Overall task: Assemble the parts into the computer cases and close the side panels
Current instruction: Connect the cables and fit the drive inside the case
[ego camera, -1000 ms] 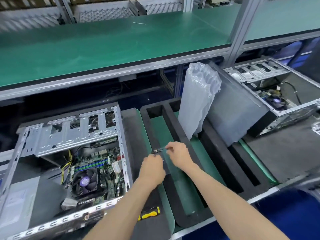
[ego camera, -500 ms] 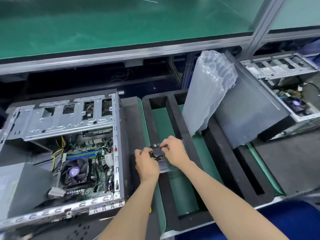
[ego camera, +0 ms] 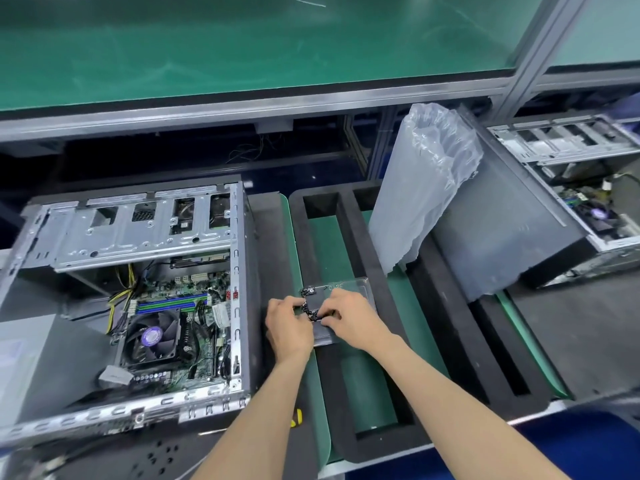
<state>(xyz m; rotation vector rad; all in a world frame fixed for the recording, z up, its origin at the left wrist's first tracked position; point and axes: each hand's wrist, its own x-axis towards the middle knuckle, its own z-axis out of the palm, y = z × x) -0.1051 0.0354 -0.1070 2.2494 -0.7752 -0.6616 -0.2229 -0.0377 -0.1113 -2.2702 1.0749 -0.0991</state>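
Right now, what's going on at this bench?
A person is working on PC assembly. Both hands, left hand and right hand, pinch a small black part over a clear plastic tray lying on the black foam insert. What the part is I cannot tell. The open computer case to the left lies on its side, motherboard and fan exposed, side panel off. A second open case sits at the far right. Nothing is being fitted into either case yet.
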